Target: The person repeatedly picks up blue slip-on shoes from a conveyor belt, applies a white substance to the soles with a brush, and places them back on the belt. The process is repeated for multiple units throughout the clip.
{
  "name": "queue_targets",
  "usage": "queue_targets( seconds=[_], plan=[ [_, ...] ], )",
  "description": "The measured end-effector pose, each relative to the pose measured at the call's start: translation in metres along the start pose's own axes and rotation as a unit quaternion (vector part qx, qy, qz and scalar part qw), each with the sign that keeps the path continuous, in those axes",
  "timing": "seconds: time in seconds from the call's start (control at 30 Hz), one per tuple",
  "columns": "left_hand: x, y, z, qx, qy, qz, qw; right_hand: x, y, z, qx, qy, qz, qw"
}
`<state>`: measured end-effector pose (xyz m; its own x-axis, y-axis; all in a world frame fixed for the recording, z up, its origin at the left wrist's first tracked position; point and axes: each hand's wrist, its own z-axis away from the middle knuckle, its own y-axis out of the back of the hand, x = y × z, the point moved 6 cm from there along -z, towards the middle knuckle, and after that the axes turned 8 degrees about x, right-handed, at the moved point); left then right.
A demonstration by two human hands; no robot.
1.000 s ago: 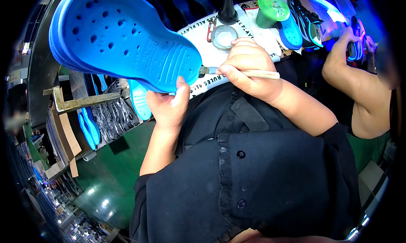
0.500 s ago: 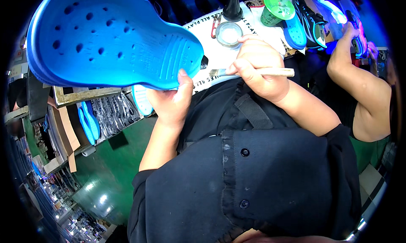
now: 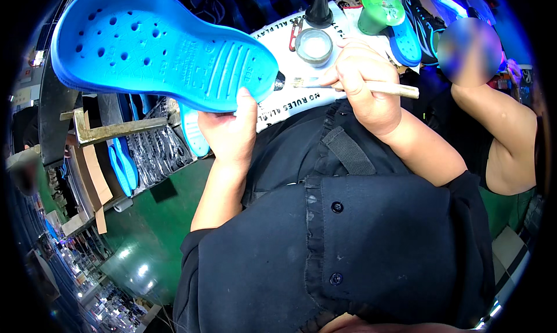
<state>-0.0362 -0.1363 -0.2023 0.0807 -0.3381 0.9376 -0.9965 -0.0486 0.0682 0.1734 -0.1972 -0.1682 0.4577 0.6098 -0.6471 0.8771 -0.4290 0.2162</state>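
Holding side: the left hand (image 3: 229,133) is grasping the blue shoe sole (image 3: 174,54) by its narrow end, thumb pressing on top, the other fingers mostly hiding underneath
Brush side: the right hand (image 3: 368,89) is pinching a pale-handled brush (image 3: 394,89), bristles pointing left at the sole
Gap: those bristles are hovering just beside the narrow end, not touching, with a small black piece (image 3: 279,80) showing there
Sole: it is filling the upper left, held up in the air, its holed wide part reaching left, its ribs running near the thumb
White sheet: printed and bright, the sheet (image 3: 284,109) is lying beyond the hands, bearing a round dish (image 3: 314,46), a red tool (image 3: 296,34) and a black cone-topped object (image 3: 319,11)
Upper right: a green cup (image 3: 380,11) is standing near another blue sole (image 3: 405,43), a black shoe (image 3: 426,20) lying alongside
Far right: a co-worker's arm (image 3: 493,130) is reaching forward, its hand blurred out
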Motion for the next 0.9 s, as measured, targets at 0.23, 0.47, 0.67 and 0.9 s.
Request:
queue_targets(
  seconds=[0.23,0.47,0.67,0.9],
  plan=[
    [0.003,-0.007,0.002,-0.022,-0.029,-0.012,0.999,-0.004,-0.006,0.006,-0.028,0.027,0.022,0.999],
    [0.024,-0.004,-0.017,-0.037,-0.034,0.001,0.999,0.016,0.030,0.015,0.060,-0.108,-0.022,0.992],
    [0.074,-0.037,-0.036,-0.233,0.198,0.204,0.930,0.024,0.064,0.029,0.102,-0.172,0.019,0.980],
    [0.176,-0.240,-0.075,-0.545,0.246,0.242,0.764,0.033,0.109,0.048,0.163,-0.161,0.043,0.972]
  ],
)
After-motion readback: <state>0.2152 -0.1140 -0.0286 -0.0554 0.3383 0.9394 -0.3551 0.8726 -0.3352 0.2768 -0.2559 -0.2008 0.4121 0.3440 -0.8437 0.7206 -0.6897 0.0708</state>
